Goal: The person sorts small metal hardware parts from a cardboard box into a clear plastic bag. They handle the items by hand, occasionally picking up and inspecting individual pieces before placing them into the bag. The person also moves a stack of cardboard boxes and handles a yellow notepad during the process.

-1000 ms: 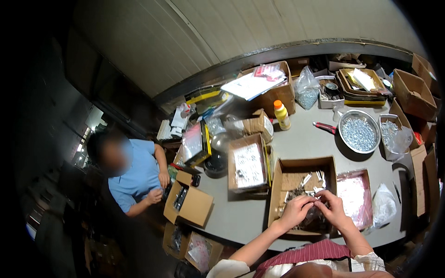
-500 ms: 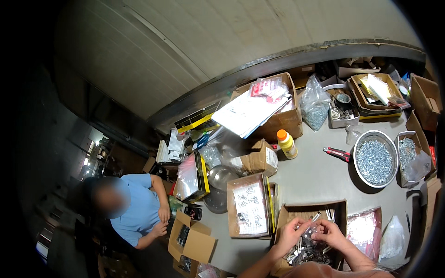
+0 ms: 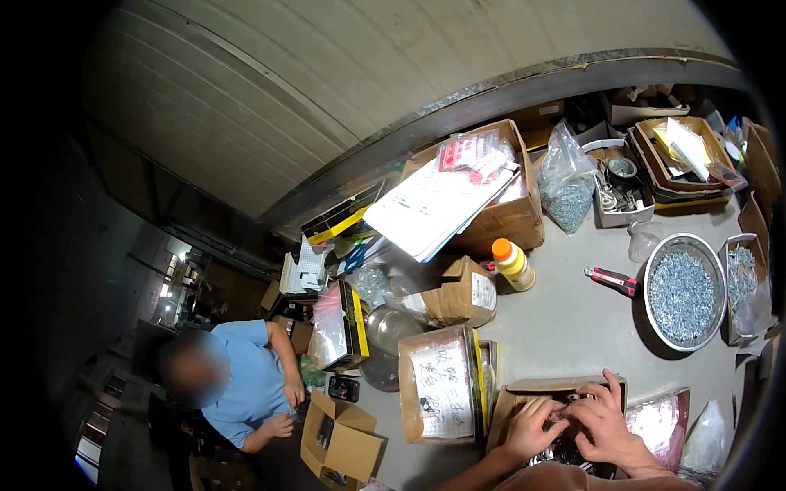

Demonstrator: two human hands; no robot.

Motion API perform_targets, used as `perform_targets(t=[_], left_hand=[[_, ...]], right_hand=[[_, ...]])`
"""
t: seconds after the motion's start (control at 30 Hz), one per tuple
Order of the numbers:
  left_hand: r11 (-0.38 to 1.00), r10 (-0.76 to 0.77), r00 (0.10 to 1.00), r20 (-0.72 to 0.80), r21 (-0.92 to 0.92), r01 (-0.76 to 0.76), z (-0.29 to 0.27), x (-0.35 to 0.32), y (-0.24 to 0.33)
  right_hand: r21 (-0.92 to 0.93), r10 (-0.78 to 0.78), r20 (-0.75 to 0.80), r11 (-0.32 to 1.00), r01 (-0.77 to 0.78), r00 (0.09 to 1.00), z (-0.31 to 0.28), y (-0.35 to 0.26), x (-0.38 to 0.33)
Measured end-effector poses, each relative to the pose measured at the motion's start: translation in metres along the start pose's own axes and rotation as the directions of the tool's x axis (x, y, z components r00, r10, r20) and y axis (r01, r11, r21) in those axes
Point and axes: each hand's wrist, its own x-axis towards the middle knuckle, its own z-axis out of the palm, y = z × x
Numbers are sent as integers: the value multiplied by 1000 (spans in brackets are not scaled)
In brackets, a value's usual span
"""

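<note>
Over a cardboard box (image 3: 514,391) of small dark and metal parts, both hands work close together at the front of the table. A small clear plastic bag (image 3: 563,403) shows between them, mostly covered by fingers. My left hand (image 3: 530,430) is closed on it, thumb and fingertips pinched together. From the other side my right hand (image 3: 604,425) grips it with bent fingers, one finger lifted upward. The bag's contents cannot be made out. Dark parts lie in the box below the hands.
At right stands a metal bowl (image 3: 681,296) of screws, with a red-black utility knife (image 3: 612,281) beside it. An orange-capped yellow bottle (image 3: 513,265) and paper-topped cartons (image 3: 491,217) stand farther back. To the left are an opened carton (image 3: 348,442) and a person in blue (image 3: 254,368).
The view has shifted slightly. Both hands have sunk closer to the box, fingers more bunched over the bag, and a right finger has risen. The other person's hands have moved lower.
</note>
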Motion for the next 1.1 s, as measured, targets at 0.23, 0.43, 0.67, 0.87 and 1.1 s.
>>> perform_targets(t=[0.23,0.43,0.67,0.87,1.1], left_hand=[[955,171,985,-25,250,-159,-7,-2,16],[884,354,934,56,307,-353,-6,-29,7],[860,453,888,85,223,-460,1,-86,14],[983,-142,951,-274,76,168,-5,-170,10],[960,-217,879,-424,-254,115,-19,-237,36]], right_hand=[[49,85,207,994,-97,975,3,8,-16],[-59,-69,444,993,106,893,-7,-33,-23],[-24,-105,391,992,124,914,-5,-77,-74],[-292,132,118,952,-92,984,7,-58,-116],[-552,143,226,834,6,963,31,-45,-132]])
